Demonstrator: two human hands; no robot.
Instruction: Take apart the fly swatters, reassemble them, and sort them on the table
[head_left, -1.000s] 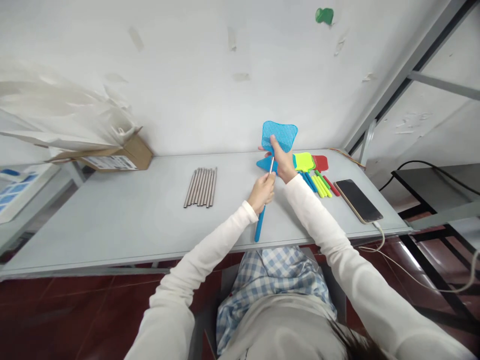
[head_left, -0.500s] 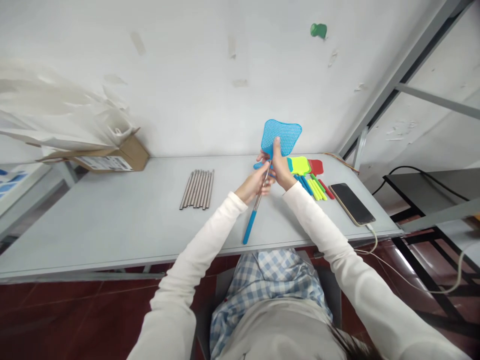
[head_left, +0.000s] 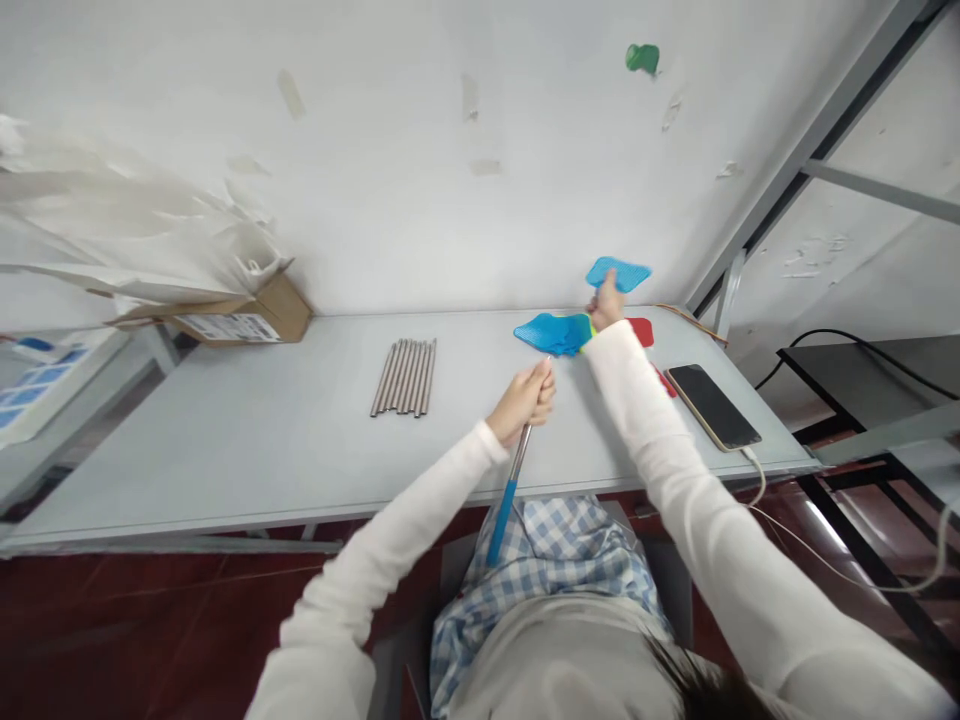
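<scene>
My left hand [head_left: 523, 402] is closed around a metal rod with a blue handle sleeve [head_left: 501, 520]. The rod's tip pokes out above the fist, and its blue end hangs past the table's front edge over my lap. My right hand [head_left: 608, 300] pinches a blue mesh fly swatter head [head_left: 621, 272], held up near the wall and apart from the rod. Below it lie more blue swatter heads [head_left: 553, 332], with a sliver of yellow-green showing beside my wrist. A red swatter head [head_left: 642, 331] lies to their right. My right sleeve covers most of the coloured handle sleeves.
Several metal rods [head_left: 405, 378] lie side by side at the left middle of the table [head_left: 247, 440]. A phone [head_left: 712, 405] with a white cable [head_left: 757, 475] rests at the right. A cardboard box [head_left: 281, 308] stands at the back left, against the white wall.
My hands have moved apart. The right one carried the blue swatter head away from the rod to the right; the left one brought the rod nearer to my body.
</scene>
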